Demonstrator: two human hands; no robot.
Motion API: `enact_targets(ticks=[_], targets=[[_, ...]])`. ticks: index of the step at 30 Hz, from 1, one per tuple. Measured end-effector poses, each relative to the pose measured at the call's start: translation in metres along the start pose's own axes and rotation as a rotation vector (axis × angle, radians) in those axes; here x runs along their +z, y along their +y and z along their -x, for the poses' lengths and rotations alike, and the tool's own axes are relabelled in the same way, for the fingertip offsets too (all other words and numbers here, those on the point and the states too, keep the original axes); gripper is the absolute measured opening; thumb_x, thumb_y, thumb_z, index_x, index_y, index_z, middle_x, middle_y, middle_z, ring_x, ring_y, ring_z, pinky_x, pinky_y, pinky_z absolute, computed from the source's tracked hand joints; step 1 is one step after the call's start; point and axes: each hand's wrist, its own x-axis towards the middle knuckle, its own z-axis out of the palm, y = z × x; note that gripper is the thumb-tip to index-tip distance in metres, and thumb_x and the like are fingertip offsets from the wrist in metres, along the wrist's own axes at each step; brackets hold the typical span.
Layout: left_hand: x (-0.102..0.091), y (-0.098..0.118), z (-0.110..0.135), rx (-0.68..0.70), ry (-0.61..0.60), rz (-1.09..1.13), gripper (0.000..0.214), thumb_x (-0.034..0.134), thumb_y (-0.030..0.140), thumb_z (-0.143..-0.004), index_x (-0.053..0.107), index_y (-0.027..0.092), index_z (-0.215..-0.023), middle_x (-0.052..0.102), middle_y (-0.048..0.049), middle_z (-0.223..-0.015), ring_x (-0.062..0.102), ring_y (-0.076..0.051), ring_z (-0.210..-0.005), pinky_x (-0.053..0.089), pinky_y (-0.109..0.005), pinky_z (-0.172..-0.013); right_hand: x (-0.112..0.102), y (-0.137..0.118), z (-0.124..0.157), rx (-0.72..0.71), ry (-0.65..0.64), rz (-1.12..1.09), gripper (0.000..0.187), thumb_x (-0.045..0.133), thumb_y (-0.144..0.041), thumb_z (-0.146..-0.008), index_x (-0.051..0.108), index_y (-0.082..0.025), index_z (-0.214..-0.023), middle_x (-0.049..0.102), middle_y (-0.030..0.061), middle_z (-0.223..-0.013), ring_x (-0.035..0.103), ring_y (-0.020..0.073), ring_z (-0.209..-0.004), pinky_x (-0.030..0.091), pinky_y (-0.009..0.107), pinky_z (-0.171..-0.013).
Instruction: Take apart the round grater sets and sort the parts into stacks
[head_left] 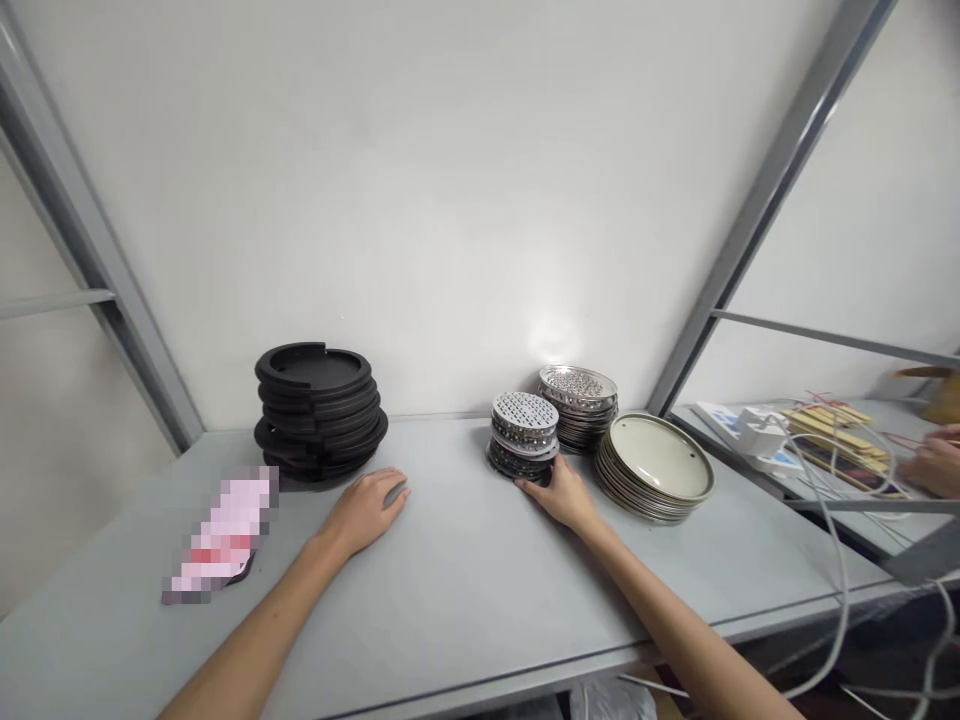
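Note:
My left hand (pixel 366 508) lies palm down on the grey table, fingers stretched and a little apart, holding nothing. Beside it, to the left, rises a stack of black round plates with raised rims (pixel 319 410). My right hand (pixel 559 492) is at the lower front right of a short stack of round metal grater discs (pixel 525 432), thumb in front and fingers at the right side. Part of its grip is hidden by the hand. Behind stands a taller stack of shiny perforated discs (pixel 577 405). Right of my hand sit stacked glass lids with metal rims (pixel 656 465).
A blurred-out pink item on a dark phone-like object (pixel 225 540) lies at left. Grey metal posts (pixel 772 200) frame the table (pixel 465 600). On the right, another person's hand (pixel 934 462) is near yellow strips (pixel 840 435), a white box (pixel 761 432) and loose white cables (pixel 840 570).

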Motion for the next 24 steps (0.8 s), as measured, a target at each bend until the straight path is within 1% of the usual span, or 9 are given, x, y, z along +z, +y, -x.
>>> enact_targets(ticks=[4, 7, 13, 16, 18, 21, 22, 23, 24], targets=[[-0.005, 0.003, 0.001, 0.000, -0.003, 0.006, 0.026, 0.054, 0.028, -0.089, 0.070, 0.021, -0.108, 0.070, -0.0072, -0.115, 0.063, -0.026, -0.108, 0.048, -0.038, -0.095, 0.004, -0.014, -0.012, 0.054, -0.007, 0.058, 0.068, 0.064, -0.053, -0.073, 0.046, -0.011, -0.124, 0.057, 0.0199, -0.125, 0.055, 0.0334, -0.117, 0.045, 0.041, -0.093], [-0.008, 0.000, 0.002, 0.008, -0.016, 0.007, 0.021, 0.053, 0.024, -0.088, 0.072, 0.022, -0.097, 0.072, -0.0050, -0.109, 0.065, -0.024, -0.103, 0.049, -0.034, -0.092, 0.007, -0.025, -0.019, 0.106, 0.002, 0.130, 0.069, 0.064, -0.055, -0.074, 0.047, -0.010, -0.123, 0.058, 0.0224, -0.123, 0.055, 0.0353, -0.117, 0.045, 0.043, -0.093], [-0.010, -0.002, 0.005, -0.022, -0.006, 0.001, 0.018, 0.054, 0.025, -0.088, 0.072, 0.021, -0.087, 0.073, -0.0040, -0.098, 0.067, -0.023, -0.092, 0.049, -0.031, -0.084, 0.012, -0.043, -0.031, 0.178, 0.011, 0.193, 0.067, 0.064, -0.054, -0.075, 0.048, -0.007, -0.120, 0.062, 0.0249, -0.116, 0.058, 0.0368, -0.114, 0.045, 0.044, -0.093], [-0.012, -0.001, 0.007, -0.019, -0.006, 0.004, 0.017, 0.055, 0.025, -0.087, 0.072, 0.021, -0.087, 0.073, -0.0038, -0.096, 0.067, -0.022, -0.091, 0.049, -0.030, -0.083, 0.006, -0.045, -0.017, 0.177, -0.034, 0.105, 0.070, 0.067, -0.053, -0.073, 0.049, -0.005, -0.121, 0.063, 0.0261, -0.117, 0.060, 0.0382, -0.110, 0.049, 0.045, -0.089], [-0.013, -0.002, 0.010, -0.021, -0.003, 0.004, 0.017, 0.054, 0.024, -0.086, 0.071, 0.022, -0.088, 0.073, -0.0035, -0.096, 0.067, -0.023, -0.090, 0.049, -0.030, -0.081, -0.006, -0.038, 0.008, 0.082, -0.036, -0.026, 0.065, 0.065, -0.053, -0.074, 0.053, -0.008, -0.119, 0.064, 0.0232, -0.117, 0.062, 0.0368, -0.109, 0.050, 0.045, -0.088], [-0.013, -0.005, 0.011, -0.062, 0.020, 0.033, 0.025, 0.052, 0.021, -0.084, 0.069, 0.023, -0.102, 0.073, -0.0025, -0.093, 0.068, -0.023, -0.088, 0.050, -0.030, -0.080, -0.040, -0.007, 0.056, -0.149, 0.145, -0.275, 0.041, 0.052, -0.050, -0.086, 0.062, -0.020, -0.110, 0.071, 0.0117, -0.107, 0.066, 0.0285, -0.104, 0.051, 0.040, -0.091], [-0.013, -0.006, 0.011, -0.078, 0.029, 0.048, 0.029, 0.052, 0.020, -0.083, 0.068, 0.023, -0.107, 0.073, -0.0020, -0.092, 0.068, -0.023, -0.087, 0.050, -0.031, -0.080, -0.056, 0.008, 0.069, -0.163, 0.268, -0.290, 0.036, 0.051, -0.050, -0.086, 0.065, -0.022, -0.104, 0.072, 0.0100, -0.102, 0.066, 0.0274, -0.101, 0.051, 0.039, -0.092], [-0.013, -0.007, 0.010, -0.092, 0.035, 0.062, 0.032, 0.051, 0.019, -0.082, 0.067, 0.024, -0.110, 0.073, -0.0015, -0.091, 0.068, -0.023, -0.087, 0.050, -0.030, -0.080, -0.073, 0.025, 0.077, -0.129, 0.476, -0.280, 0.034, 0.054, -0.050, -0.084, 0.066, -0.023, -0.100, 0.071, 0.0106, -0.101, 0.066, 0.0278, -0.101, 0.049, 0.040, -0.094], [-0.013, -0.007, 0.010, -0.099, 0.037, 0.072, 0.034, 0.051, 0.018, -0.082, 0.067, 0.024, -0.111, 0.074, -0.0011, -0.090, 0.068, -0.023, -0.087, 0.050, -0.030, -0.079, -0.090, 0.042, 0.080, -0.061, 0.659, -0.278, 0.036, 0.056, -0.050, -0.084, 0.064, -0.023, -0.106, 0.069, 0.0125, -0.109, 0.064, 0.0282, -0.107, 0.047, 0.041, -0.099]])
